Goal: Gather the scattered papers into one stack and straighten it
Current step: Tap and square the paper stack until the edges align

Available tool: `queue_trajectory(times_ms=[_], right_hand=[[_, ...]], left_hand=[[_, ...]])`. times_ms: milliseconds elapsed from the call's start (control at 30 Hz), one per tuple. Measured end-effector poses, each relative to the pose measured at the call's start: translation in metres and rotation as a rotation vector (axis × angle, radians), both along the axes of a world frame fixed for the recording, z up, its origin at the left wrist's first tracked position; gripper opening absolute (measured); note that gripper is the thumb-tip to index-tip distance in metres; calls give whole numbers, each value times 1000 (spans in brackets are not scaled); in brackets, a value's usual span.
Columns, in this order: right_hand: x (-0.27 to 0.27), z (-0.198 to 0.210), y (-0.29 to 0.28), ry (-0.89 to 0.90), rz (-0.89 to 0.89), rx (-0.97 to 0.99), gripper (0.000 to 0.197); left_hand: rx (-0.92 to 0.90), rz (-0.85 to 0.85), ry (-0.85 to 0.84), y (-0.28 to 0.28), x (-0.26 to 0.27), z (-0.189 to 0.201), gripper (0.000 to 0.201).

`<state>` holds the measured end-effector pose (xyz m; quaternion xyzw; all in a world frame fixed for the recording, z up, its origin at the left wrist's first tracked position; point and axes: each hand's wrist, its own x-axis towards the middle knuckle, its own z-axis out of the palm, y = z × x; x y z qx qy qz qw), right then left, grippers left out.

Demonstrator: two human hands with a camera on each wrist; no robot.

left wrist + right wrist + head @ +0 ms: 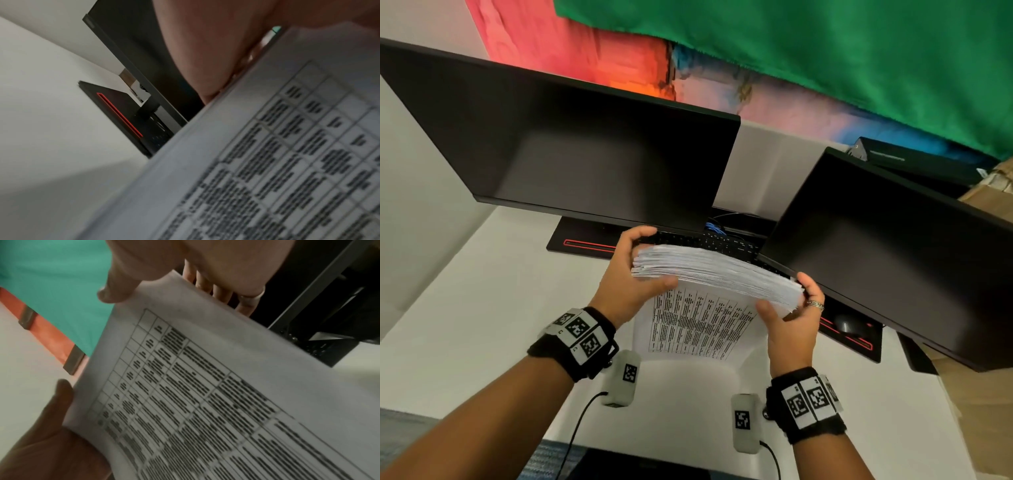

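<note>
Gripping the left end of the paper stack, the left hand has its thumb on the printed near face and fingers curled behind; the stack stands on edge above the white desk, near two dark monitors, while the right hand clasps its right end.
</note>
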<state>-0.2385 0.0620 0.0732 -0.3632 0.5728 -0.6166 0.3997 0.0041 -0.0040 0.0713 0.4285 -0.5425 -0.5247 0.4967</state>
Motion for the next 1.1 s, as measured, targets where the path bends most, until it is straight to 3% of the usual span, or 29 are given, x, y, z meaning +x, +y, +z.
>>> queue_trajectory(times_ms=[67,267,500,667,800,933,1100], right_hand=[[-1,-1,0,13,59,46,79],[-4,-2,-4,22,89,67,78],[-2,3,-3,4,68,-16,95],[2,3,3,-57,69,-56,127],[2,-3,3,-42,72,-13,133],[1,-8,2,24,78,42,131],[-6,-14,-16,101,98,90,133]], left_hand=[[40,-89,-74,-2,8,-6,89],[3,-148,-239,-4,10,-8,73],[-7,-133,-265,-7,8,-7,64],[-10,-141,-270,-7,7,-5,64],[10,-158,-235,-8,7,-5,65],[-3,-141,-239,-10,6,-6,56],[-67,-137,-310,-11,4,-8,26]])
